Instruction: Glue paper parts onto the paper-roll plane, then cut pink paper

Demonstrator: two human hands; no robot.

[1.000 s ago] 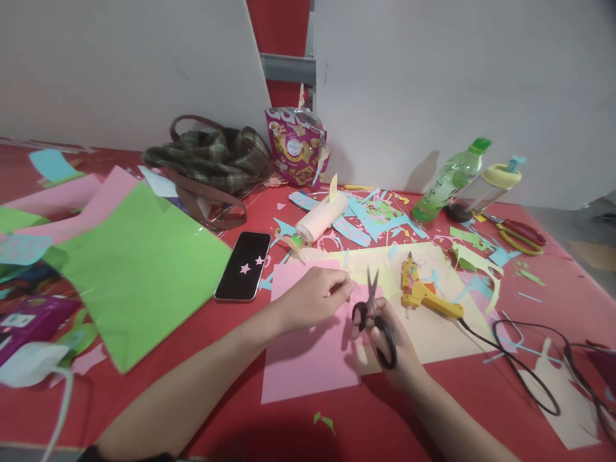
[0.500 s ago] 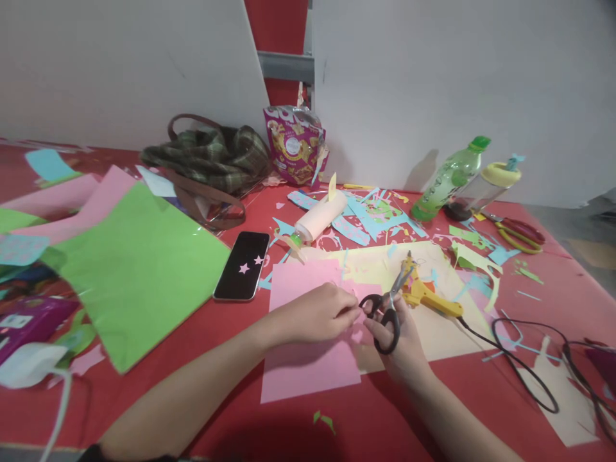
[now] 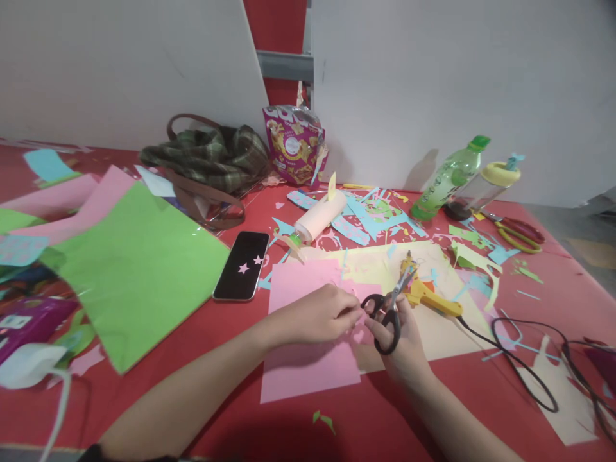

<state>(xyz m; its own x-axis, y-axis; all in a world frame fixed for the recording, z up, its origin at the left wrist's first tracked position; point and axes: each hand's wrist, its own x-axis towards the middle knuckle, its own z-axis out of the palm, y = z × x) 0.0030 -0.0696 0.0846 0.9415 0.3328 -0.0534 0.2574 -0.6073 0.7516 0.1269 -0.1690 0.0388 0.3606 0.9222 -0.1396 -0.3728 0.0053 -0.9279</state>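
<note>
Over a pink paper sheet [image 3: 308,372], my left hand [image 3: 330,313] is closed in a pinch on what looks like a small pink paper piece [image 3: 359,316]. My right hand [image 3: 404,340] holds black-handled scissors [image 3: 398,289], their blades pointing up and away from me. The right thumb and fingertip meet the left fingertips at the same pink piece, which the fingers mostly hide. Two pink paper stars [image 3: 243,268] lie on a black phone [image 3: 234,285] to the left. Beyond the right hand, a yellow glue gun [image 3: 436,300] rests on a pale yellow sheet [image 3: 447,340].
A paper-wrapped bottle [image 3: 320,217] lies behind the hands among paper scraps. A green bottle [image 3: 447,179], a yellow-lidded cup [image 3: 488,186] and red-and-yellow-handled pliers [image 3: 522,234] are at right. A black cord [image 3: 522,369] loops nearby. Green paper [image 3: 135,269], a plaid bag [image 3: 212,154] and snack pouch [image 3: 293,144] lie left and back.
Both hands stay almost in place, with the fingertips shifting very slightly at the pink piece. The scissors have tilted a little, their tips slightly lower and farther right.
</note>
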